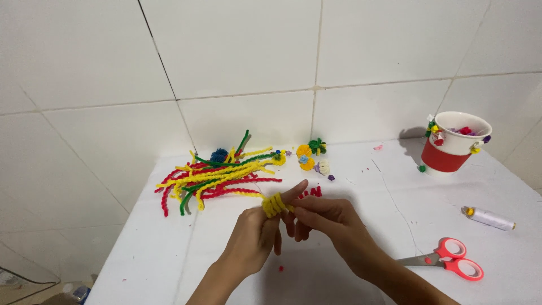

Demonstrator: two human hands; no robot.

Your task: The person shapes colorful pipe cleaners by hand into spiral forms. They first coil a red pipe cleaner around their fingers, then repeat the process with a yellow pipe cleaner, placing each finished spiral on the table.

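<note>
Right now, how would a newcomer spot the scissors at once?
Start at the white table and look to its near right corner, right of the right hand. The scissors lie flat there, the only thing with coral-red loop handles, nearer than the white tube.
</note>
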